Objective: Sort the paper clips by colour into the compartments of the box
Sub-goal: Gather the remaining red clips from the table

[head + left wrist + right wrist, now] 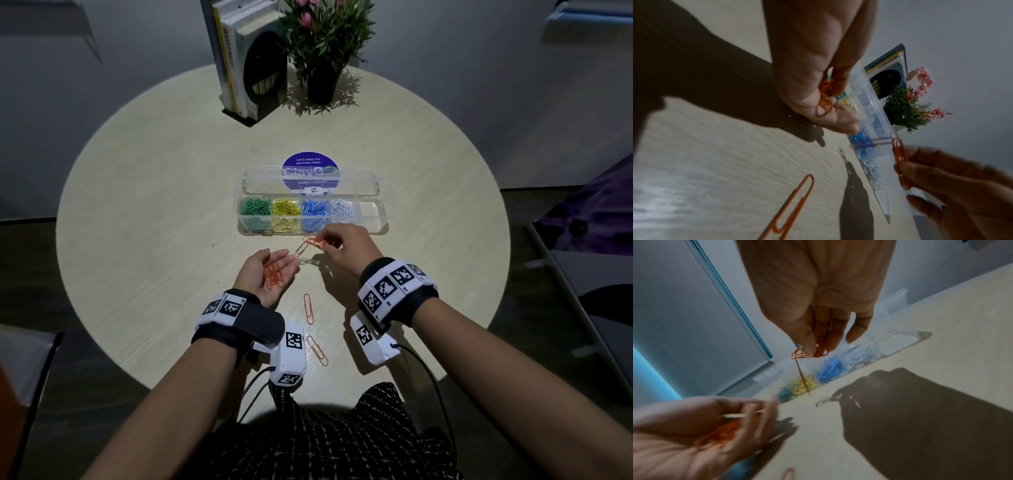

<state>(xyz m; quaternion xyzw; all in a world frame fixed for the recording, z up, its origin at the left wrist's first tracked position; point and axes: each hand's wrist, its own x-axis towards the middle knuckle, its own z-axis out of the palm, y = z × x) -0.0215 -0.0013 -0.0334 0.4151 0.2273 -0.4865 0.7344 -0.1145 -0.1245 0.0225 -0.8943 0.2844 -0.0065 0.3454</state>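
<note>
Two loose orange clips (pixel 309 308) lie on the table (pixel 137 222) nearest me, seen whole only from the head view. My left hand (pixel 265 275), palm up and relaxed, cradles a heap of orange clips (pixel 274 275). My right hand (pixel 346 245) pinches an orange bunch (pixel 313 244); the right wrist view shows one clip dangling. Beyond, the open box (pixel 371 219) holds green, yellow, blue and white; the end compartment is bare.

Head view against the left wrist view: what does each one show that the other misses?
Only the head view shows the green clips, the box's bare end compartment, the purple sticker and a second loose orange clip on the table. Only the left wrist view shows the book spine lettering legibly. Both show orange clips in the left hand, the right hand pinching orange clips, and the plant.
</note>
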